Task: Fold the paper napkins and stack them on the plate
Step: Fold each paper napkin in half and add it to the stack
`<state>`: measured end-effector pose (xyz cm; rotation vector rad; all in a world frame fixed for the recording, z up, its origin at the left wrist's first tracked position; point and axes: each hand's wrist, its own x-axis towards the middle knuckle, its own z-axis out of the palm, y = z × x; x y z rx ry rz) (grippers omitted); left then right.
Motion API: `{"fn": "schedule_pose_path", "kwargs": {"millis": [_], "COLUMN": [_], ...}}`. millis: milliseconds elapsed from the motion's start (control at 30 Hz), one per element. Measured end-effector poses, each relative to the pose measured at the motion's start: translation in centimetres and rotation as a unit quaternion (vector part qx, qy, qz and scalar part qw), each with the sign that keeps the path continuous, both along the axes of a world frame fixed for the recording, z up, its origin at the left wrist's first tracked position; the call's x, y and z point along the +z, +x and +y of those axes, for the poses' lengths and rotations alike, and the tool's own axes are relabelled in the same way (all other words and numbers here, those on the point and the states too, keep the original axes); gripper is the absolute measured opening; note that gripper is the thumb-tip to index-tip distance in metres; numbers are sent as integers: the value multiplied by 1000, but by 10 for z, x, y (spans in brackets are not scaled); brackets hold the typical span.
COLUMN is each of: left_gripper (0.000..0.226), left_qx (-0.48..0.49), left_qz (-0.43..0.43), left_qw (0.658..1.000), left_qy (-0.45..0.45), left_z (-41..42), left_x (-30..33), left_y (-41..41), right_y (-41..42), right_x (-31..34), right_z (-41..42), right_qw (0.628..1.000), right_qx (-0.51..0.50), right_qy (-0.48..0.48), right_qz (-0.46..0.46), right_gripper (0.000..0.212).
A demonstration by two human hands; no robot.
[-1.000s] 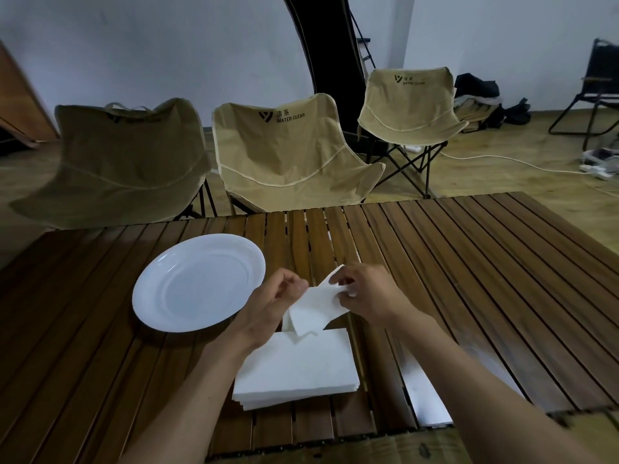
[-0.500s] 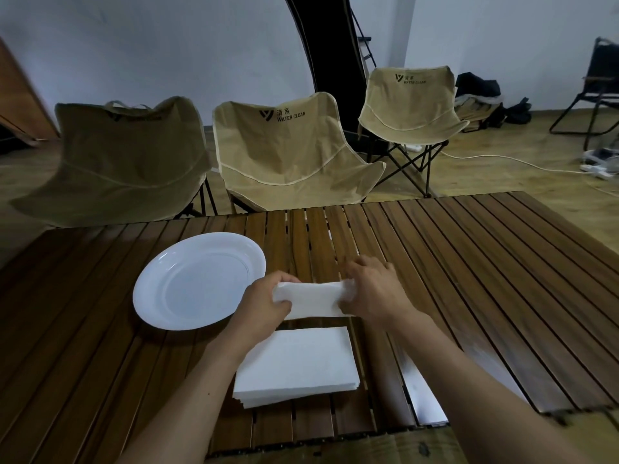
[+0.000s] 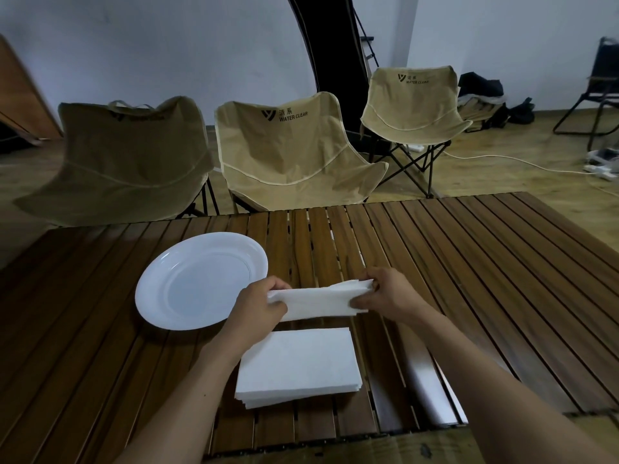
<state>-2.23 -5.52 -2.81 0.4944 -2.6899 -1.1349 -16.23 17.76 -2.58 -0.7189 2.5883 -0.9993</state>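
Spanning the far side of the slatted wooden table (image 3: 469,279), three tan folding chairs (image 3: 288,152) stand in a row, well clear of the work. Furthest left on the tabletop sits the white plate (image 3: 167,316), bare, with its right rim just beside the left hand (image 3: 258,308). That hand pinches the left end of a folded napkin (image 3: 318,301), and the right hand (image 3: 385,293) pinches the right end, so the napkin is held stretched as a long strip above the table, between the plate and the bare slats to the right. Directly below it, nearer the person, the napkin stack (image 3: 298,366) lies flat, its left corner hidden under the left forearm.

Half a second ago the hands were closer together and the strip shorter; it is now drawn out wider and a little flatter, while the plate and the stack have not shifted.

Nothing stands between the held napkin and the plate. To the right, the table is open slats out to its far and right edges, and the near edge runs just below the stack.
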Motion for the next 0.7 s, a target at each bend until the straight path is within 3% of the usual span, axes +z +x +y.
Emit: {"fn": "schedule_pose_path", "kwargs": {"millis": [167, 400, 500, 700], "left_gripper": [38, 39, 35, 41], "left_qx": [-13, 3, -7, 9], "left_qz": [43, 14, 26, 60], "left_qw": [998, 1000, 999, 998], "left_qy": [49, 19, 25, 28], "left_z": [0, -6, -2, 2], "left_x": [0, -12, -9, 1], "left_y": [-1, 3, 2, -1], "right_y": [-2, -1, 2, 3], "right_x": [9, -9, -9, 0], "right_z": [0, 3, -3, -7], "right_qw": [999, 1000, 1000, 998], "right_qx": [-4, 2, 17, -9], "right_qy": [-43, 17, -9, -27], "right_qz": [14, 14, 20, 49], "right_gripper": [20, 34, 33, 52]}}
